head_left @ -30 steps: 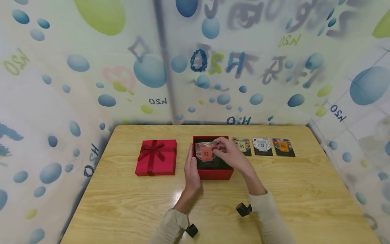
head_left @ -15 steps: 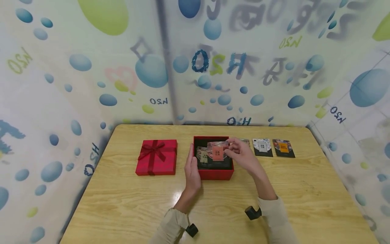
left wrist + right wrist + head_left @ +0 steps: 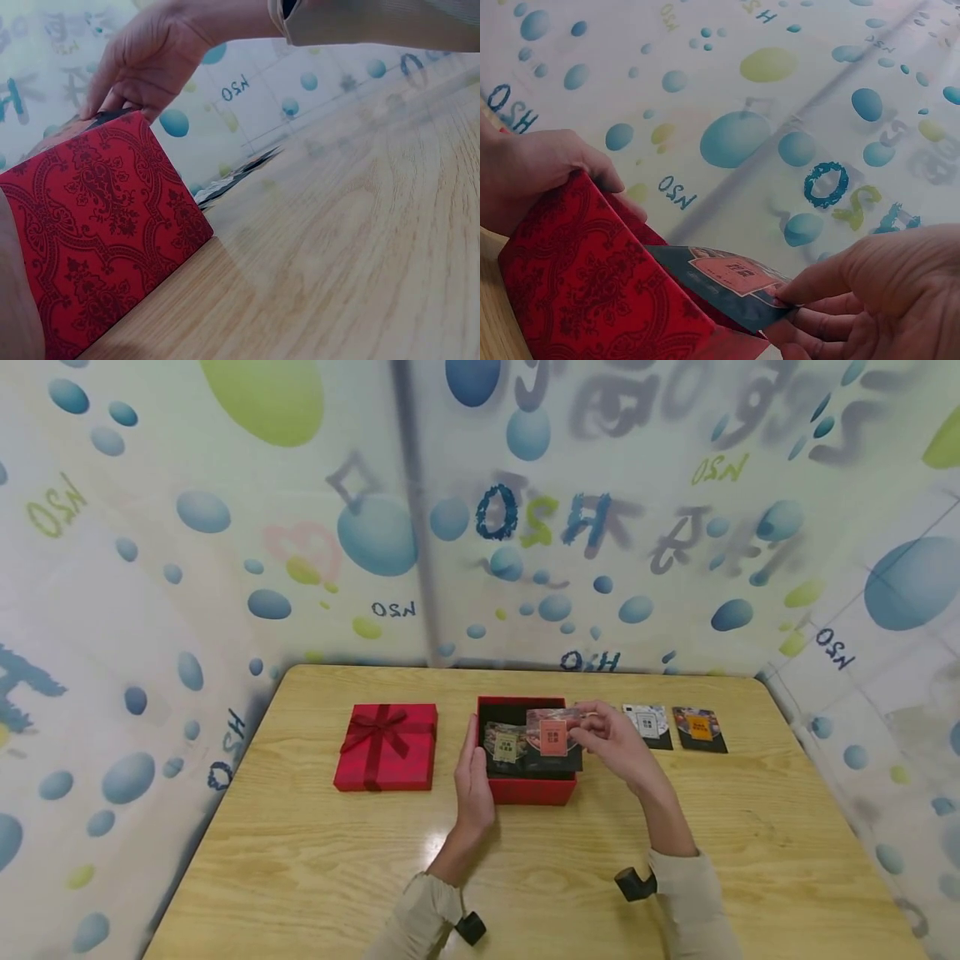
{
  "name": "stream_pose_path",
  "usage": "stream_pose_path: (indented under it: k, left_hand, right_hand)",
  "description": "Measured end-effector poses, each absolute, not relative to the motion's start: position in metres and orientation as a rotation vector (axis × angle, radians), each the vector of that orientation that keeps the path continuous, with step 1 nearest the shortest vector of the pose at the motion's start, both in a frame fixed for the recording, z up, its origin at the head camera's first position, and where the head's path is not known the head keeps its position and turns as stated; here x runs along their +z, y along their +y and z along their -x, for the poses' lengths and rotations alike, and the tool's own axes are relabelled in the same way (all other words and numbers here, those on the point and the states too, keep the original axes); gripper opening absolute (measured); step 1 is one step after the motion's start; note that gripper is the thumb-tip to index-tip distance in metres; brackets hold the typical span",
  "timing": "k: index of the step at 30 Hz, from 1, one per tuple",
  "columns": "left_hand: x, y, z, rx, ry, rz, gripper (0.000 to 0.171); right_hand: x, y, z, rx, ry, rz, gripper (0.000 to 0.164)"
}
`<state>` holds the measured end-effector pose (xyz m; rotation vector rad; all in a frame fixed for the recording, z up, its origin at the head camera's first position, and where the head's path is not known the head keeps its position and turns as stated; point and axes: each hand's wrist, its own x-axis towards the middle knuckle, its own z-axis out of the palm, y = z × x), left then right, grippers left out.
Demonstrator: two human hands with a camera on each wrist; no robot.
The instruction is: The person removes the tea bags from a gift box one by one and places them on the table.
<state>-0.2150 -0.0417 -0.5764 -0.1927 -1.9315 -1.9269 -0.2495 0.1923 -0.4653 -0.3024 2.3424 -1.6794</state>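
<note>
In the head view an uncovered red box (image 3: 531,791) with dark patterning stands on the table. My left hand (image 3: 472,789) lies along its left wall, fingers fairly straight against the side. My right hand (image 3: 618,745) pinches the right edge of a flat packet with a red label (image 3: 553,739), held over the box opening. In the right wrist view this packet (image 3: 735,277) is tilted, its far part above the box rim, thumb on top and fingers beneath. A packet with a pale green label (image 3: 505,746) lies inside the box at the left.
A red lid with a dark ribbon bow (image 3: 386,747) lies left of the box. Right of it lie a white-labelled packet (image 3: 647,725) and an orange-labelled one (image 3: 700,729); another beside them is mostly hidden behind my right hand. A patterned curtain (image 3: 525,610) backs the table (image 3: 300,877).
My right hand has moved rightward with the red-labelled packet, from the box's left part to its right. The green-labelled packet inside has come into view. My left hand stays at the box.
</note>
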Motion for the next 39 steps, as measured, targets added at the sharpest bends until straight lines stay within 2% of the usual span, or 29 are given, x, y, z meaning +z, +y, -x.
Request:
stream_pose_path:
  k: [7,15,26,39]
  left_hand:
    - [-0.577,-0.042,0.214,-1.945,-1.927,0.197,0.052]
    - [-0.576,-0.04,0.214,-1.921,-1.921,0.233,0.052]
    - [-0.577,-0.041,0.216,-1.906,-1.924,0.234,0.052]
    - [-0.577,-0.042,0.215,-1.921,-1.944,0.217,0.053]
  right_hand:
    - [-0.472,0.197,0.251,-1.641,2.318,0.288,0.037]
    - [-0.474,0.21,0.253,-1.57,2.36,0.289,0.045]
    - [-0.47,0.223,0.257,-1.536,2.328,0.325,0.042]
    - [-0.474,0.255,0.261,-1.607,2.299,0.392,0.034]
